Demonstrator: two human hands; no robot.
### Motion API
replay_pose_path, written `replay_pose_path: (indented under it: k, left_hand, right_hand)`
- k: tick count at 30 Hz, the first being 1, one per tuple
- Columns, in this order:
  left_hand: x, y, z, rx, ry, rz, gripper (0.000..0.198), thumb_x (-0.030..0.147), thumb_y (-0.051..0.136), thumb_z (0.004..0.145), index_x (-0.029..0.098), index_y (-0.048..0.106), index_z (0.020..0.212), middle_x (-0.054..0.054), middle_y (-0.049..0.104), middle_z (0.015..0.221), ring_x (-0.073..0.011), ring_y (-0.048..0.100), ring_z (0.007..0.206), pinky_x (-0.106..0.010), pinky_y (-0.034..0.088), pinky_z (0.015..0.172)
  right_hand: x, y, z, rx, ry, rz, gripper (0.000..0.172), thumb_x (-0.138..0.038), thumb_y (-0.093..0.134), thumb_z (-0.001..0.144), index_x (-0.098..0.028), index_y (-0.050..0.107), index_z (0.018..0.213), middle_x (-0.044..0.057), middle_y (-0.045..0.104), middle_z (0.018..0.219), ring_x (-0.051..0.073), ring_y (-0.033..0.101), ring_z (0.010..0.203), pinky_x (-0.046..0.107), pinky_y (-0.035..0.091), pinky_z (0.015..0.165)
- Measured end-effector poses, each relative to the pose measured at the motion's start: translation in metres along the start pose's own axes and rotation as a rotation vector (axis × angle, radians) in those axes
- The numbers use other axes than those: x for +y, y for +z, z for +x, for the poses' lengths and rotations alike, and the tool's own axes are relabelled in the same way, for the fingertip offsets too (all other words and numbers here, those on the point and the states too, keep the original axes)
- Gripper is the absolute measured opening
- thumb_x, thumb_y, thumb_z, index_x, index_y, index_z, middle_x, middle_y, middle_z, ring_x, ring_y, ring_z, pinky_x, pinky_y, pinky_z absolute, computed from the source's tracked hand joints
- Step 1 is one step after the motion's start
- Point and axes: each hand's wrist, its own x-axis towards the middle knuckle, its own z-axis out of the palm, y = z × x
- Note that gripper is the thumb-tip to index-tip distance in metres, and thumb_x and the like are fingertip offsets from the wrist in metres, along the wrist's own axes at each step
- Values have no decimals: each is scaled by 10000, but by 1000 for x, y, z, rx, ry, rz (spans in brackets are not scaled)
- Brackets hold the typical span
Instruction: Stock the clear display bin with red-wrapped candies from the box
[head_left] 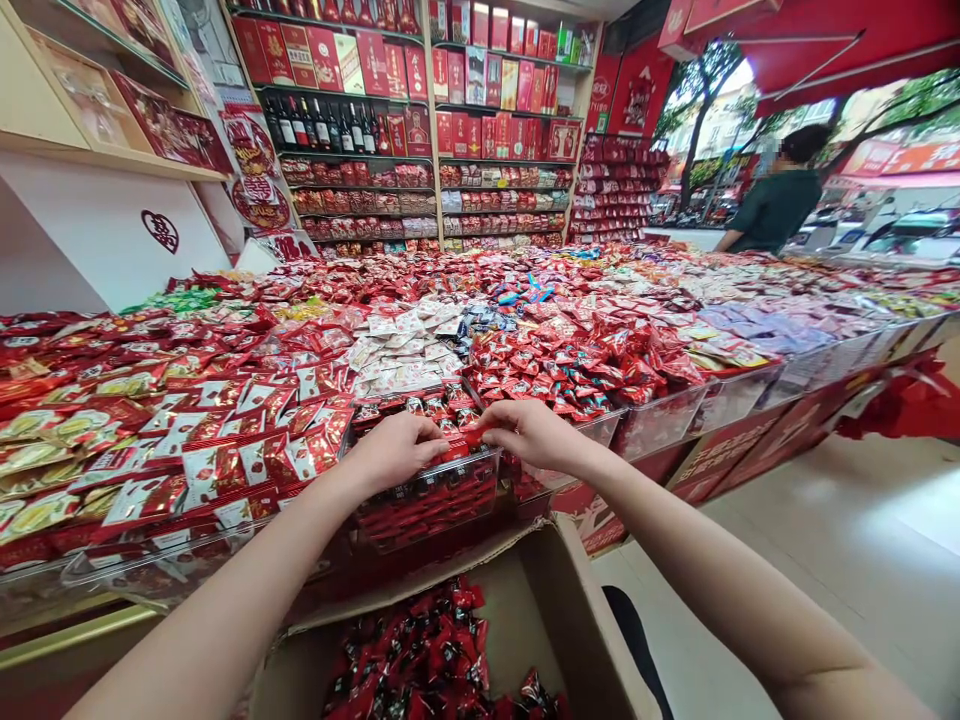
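Observation:
My left hand [394, 452] and my right hand [529, 434] meet over the front edge of a clear plastic bin [431, 515]. Their fingers are pinched on a small red-wrapped candy [459, 445] between them, and its ends are partly hidden by the fingertips. More dark red-and-black wrapped candies [420, 403] lie in the bin just behind my hands. Below my forearms stands an open cardboard box [525, 580], with a heap of similar red-and-black candies [420, 650] inside.
Packets with white and red wrappers [217, 470] fill the bin to the left, and a red candy pile [577, 360] the one to the right. White packets [405, 345] lie behind. Shelves [435, 120] line the back. A person [780, 205] stands at the far right.

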Motion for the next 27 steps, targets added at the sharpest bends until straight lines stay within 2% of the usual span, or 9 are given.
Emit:
replay_pose_path:
  k: [6,10,13,16,20,24,26,27]
  left_hand:
    - [3,-1,1,-15,11,26,282,411,453,729,192,618,662,23,552,553,-137,471,549,-215,322,489]
    - [4,-4,-2,-54,29,40,284,416,440,739,207,633,739,15,628,652,-148,530,611,-214,356,533]
    - [1,-10,-8,-72,19,74,300,430,447,728,204,642,761,-7,660,712,-167,558,642,-227,368,553]
    - [-3,-17,-15,-98,-7,109,289,417,475,705,207,659,777,-20,682,741,-181,578,652,-238,379,567]
    - [-10,-22,-21,-136,-32,128,247,384,490,691,230,678,734,6,694,694,-181,597,624,-235,394,552]
    - [-9,-25,-24,-98,-32,141,236,369,495,696,220,677,712,4,699,696,-189,607,629,-244,419,563]
    - [-5,-27,-35,-19,-31,151,270,363,468,730,205,661,833,-26,698,852,-205,610,762,-267,434,673]
    - [-4,-27,-44,64,-22,151,294,363,449,752,200,638,908,-40,680,941,-208,597,840,-279,424,742]
  right_hand:
    - [-2,-3,4,-126,7,-263,154,-213,522,754,-169,661,802,38,650,744,134,556,669,221,369,604]
    - [-6,-9,11,-213,-25,-443,177,-212,505,760,-139,666,751,87,612,811,158,547,742,236,374,653]
    - [-8,-13,13,-257,-34,-461,178,-174,493,748,-127,660,708,90,597,781,160,544,739,237,373,663]
    - [-9,-16,12,-284,-41,-463,176,-182,482,750,-143,654,760,78,586,813,153,539,724,238,372,646]
    - [-8,-15,12,-315,-46,-481,196,-166,449,766,-128,636,724,82,564,811,148,525,715,242,371,643]
    - [-16,-17,9,-315,-49,-478,210,-156,430,784,-109,627,727,100,551,827,160,525,774,249,381,692]
    - [-26,-21,-2,-209,-42,-451,196,-181,436,797,-109,617,823,109,542,887,168,520,819,263,384,720]
    - [-33,-22,-11,-139,-44,-416,195,-195,439,802,-115,605,868,109,540,913,169,516,837,269,385,734]
